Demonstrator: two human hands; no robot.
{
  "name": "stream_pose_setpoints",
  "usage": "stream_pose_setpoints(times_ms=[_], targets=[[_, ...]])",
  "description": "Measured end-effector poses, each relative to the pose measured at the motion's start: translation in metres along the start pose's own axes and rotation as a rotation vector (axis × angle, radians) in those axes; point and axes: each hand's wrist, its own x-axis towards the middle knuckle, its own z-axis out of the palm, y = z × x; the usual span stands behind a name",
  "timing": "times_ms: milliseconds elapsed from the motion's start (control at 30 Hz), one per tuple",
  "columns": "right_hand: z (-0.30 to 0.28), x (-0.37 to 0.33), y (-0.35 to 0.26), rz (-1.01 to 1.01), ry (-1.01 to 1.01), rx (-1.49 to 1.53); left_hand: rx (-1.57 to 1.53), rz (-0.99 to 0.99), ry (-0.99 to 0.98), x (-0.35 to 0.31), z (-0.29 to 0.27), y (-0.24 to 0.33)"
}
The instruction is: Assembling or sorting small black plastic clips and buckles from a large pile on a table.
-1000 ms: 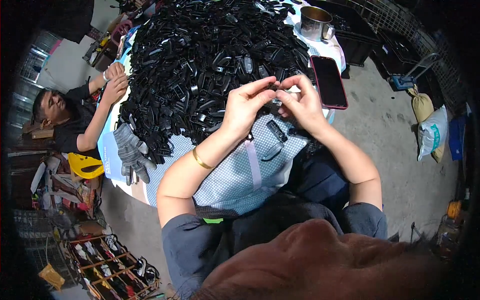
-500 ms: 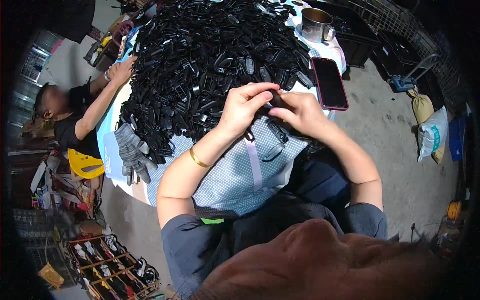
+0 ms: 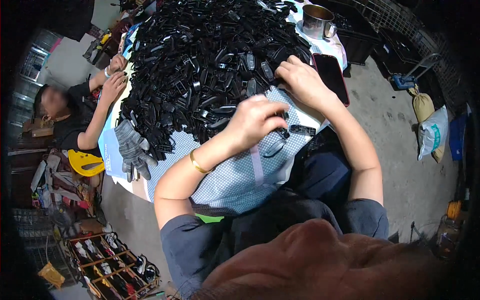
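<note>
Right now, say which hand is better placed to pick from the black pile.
Right hand, probably: it is at the edge of the black pile, while the left hand is over the patterned cloth.

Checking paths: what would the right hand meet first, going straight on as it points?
The right hand would likely meet the heap of black pieces; it may already touch it.

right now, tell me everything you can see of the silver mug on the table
The mug is shiny and looks metal, with a round body and a loop handle on its right. It stands upright, mouth uncovered; the inside looks brownish, and whether it holds anything cannot be told. It rests on the pale cloth at the table's far right, beyond the phone. Nothing but the cloth visibly touches it.
</note>
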Motion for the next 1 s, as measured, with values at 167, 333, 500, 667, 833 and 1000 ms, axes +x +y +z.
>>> stream_pose_setpoints(times_ms=[167, 333, 500, 667, 833, 1000], targets=[[-0.005, -0.002, -0.005, 0.034, 0.152, 0.172, -0.275, -0.116, -0.153, -0.018, 0.006, 0.012], [0.006, -0.002, -0.044, 0.177, 0.341, 0.615, -1.070, -0.701, 0.256, -0.012, 0.006, -0.009], [0.004, 0.001, -0.060, 0.040, 0.346, 0.719, -1.206, -0.732, 0.444, -0.014, -0.008, -0.015], [0.004, -0.006, -0.050, 0.101, -0.081, 0.368, -1.071, -0.718, 0.441, -0.010, -0.025, -0.011], [0.000, -0.006, -0.046, 0.053, -0.155, 0.252, -0.885, -0.611, 0.239, -0.011, -0.023, -0.010], [-0.017, -0.009, -0.029, 0.080, -0.086, 0.329, -0.864, -0.615, 0.346, -0.012, -0.019, -0.009]])
